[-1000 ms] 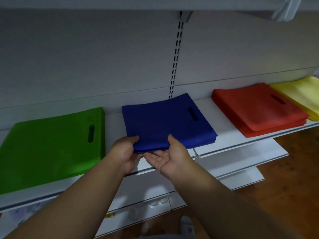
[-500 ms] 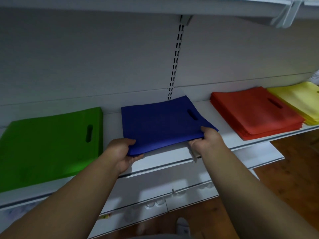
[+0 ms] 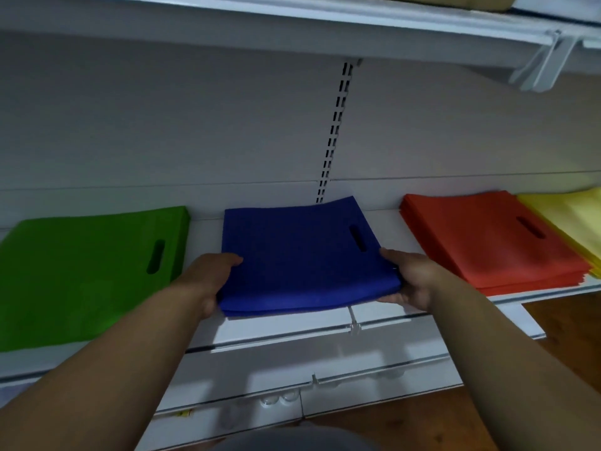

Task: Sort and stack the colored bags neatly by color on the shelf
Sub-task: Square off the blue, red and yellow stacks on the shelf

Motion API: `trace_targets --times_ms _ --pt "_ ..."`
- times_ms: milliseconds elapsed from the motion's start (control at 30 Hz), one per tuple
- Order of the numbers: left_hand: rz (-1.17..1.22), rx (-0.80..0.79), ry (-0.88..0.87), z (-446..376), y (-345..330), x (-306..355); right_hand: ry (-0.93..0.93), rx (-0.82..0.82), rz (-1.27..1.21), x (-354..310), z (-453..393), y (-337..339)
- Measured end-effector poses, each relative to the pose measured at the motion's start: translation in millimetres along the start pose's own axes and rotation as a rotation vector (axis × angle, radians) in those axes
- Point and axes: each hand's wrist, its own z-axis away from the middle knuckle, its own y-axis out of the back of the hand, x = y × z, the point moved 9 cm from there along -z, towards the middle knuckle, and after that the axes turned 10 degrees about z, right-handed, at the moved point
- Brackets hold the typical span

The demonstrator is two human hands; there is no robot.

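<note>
A stack of blue bags point(image 3: 302, 255) lies in the middle of the white shelf point(image 3: 279, 330). My left hand point(image 3: 208, 281) grips its front left corner, thumb on top and fingers underneath. At the front right corner my right hand point(image 3: 409, 281) holds the stack the same way. The front edge of the blue stack sags slightly between my hands. Left of it lies a stack of green bags point(image 3: 84, 271). On the right sit a stack of red bags point(image 3: 487, 239) and, at the frame's edge, a stack of yellow bags point(image 3: 572, 216).
Another white shelf point(image 3: 292, 14) runs overhead with a bracket point(image 3: 546, 63) at the right. A slotted upright point(image 3: 335, 131) runs down the back panel. Lower white shelves point(image 3: 325, 379) jut out below, above a wooden floor point(image 3: 569, 320).
My right hand moved from the stack's front middle to its right corner and took hold. The blue stack has been squared up and shifted slightly back. The view tilted upward.
</note>
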Motion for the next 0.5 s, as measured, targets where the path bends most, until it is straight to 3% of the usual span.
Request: trace_targets --times_ms 133,267,500 --pt "-0.195 0.019 -0.137 -19.8 -6.9 29.2 0.028 0.01 0.181 -34.0 -21.8 -8.0" --pt "-0.189 0.001 -0.223 -34.0 -9.0 35.7 0.133 0.044 0.335 -61.0 -35.0 -18.8" --pt "-0.222 -0.041 -0.298 -76.3 17.9 11.4 0.247 0.024 0.318 -55.2 -37.6 -16.9"
